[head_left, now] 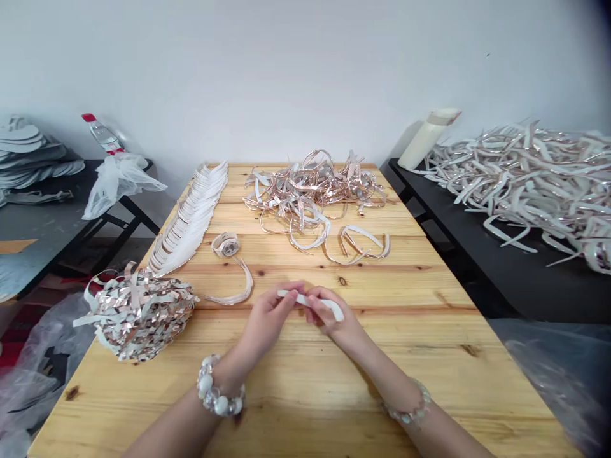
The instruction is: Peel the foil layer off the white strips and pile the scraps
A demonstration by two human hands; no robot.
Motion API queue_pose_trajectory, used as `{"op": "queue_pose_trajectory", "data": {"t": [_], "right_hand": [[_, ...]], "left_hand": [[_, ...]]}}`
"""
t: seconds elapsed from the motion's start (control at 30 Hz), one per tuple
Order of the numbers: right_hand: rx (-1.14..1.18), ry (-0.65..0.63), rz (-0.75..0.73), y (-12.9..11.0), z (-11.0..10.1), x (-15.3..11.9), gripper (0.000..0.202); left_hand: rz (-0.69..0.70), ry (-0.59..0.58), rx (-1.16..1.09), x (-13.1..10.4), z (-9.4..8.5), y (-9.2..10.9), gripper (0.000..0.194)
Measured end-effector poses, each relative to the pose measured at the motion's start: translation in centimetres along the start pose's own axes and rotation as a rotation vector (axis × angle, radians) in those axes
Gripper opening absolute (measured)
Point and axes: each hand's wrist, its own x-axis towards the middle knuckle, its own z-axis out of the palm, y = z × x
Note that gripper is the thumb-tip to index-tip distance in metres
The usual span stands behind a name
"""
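Observation:
Close together over the middle of the wooden table [382, 362], my left hand [272, 312] and my right hand [334, 312] both pinch one short white strip [334, 308]. The strip runs between my fingertips, and its curved right end lies across my right fingers. Just left of my left hand, a thin curved bundle of pale strips [241, 292] rests on the wood. Above that bundle sits a small pale coiled band [225, 244]. Beyond my right hand lie a few loose looped strips [365, 242], white on one face and shiny rose-gold on the other.
A tangled rose-gold pile [315, 184] covers the table's far side. At left are an overlapping row of white strips [188, 219] and a shiny ball of strips [143, 315]. The right black table [458, 235] bears a large strip heap [529, 178] and a cream flask [427, 138].

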Motion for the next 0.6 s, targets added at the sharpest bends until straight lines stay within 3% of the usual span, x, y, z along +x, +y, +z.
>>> {"op": "queue_pose_trajectory", "data": {"t": [0.1, 0.2, 0.3, 0.43, 0.6], "right_hand": [[-0.080, 0.087, 0.003, 0.0, -0.6, 0.1, 0.047], [-0.099, 0.166, -0.030, 0.1, -1.0, 0.3, 0.048], [-0.046, 0.118, -0.044, 0.1, -0.7, 0.3, 0.047], [-0.057, -0.038, -0.011, 0.0, 0.2, -0.1, 0.048], [-0.122, -0.062, -0.018, -0.4, 0.0, -0.3, 0.050]], "left_hand": [[-0.017, -0.026, 0.075, -0.4, 0.4, 0.0, 0.027], [-0.089, -0.052, 0.087, -0.2, 0.1, 0.3, 0.021], [-0.101, -0.085, 0.068, -0.1, 0.1, 0.6, 0.022], [-0.100, -0.156, 0.051, -0.4, 0.6, 0.8, 0.026], [-0.117, -0.187, 0.145, -0.6, 0.7, 0.8, 0.017]]}}
